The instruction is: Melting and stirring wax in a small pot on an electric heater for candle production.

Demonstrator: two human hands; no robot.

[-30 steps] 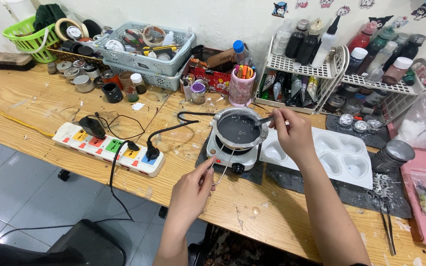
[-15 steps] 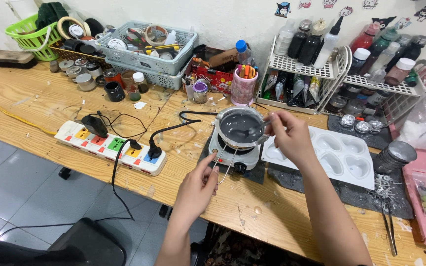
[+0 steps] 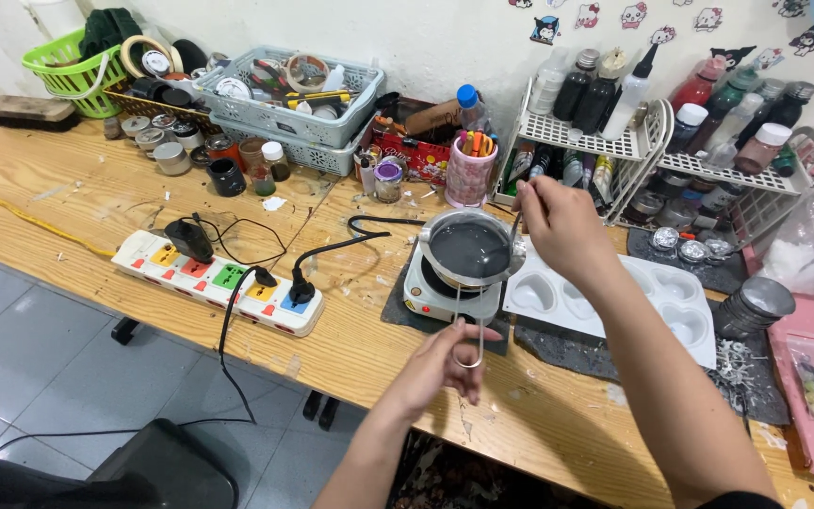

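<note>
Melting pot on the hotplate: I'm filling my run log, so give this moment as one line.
left hand: holds wire handle | right hand: holds stirrer in melting pot | pot: on hotplate, grey liquid | heart mould: beside, right

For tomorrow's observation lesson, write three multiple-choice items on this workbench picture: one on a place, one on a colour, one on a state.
1. Where does the small metal pot stand?
A. on the white hotplate
B. in the green basket
C. on the power strip

2. What colour is the liquid in the pot?
A. bright red
B. dark grey
C. yellow

3. What is the left hand doing?
A. lying flat on the table
B. holding a bottle
C. holding the pot's wire handle

Answers:
1 A: the pot sits on the white hotplate, beside the white heart mould.
2 B: its contents look dark grey.
3 C: the left hand's grip is closed on the wire handle, while the right hand holds a thin stirring tool at the pot's rim.
</note>
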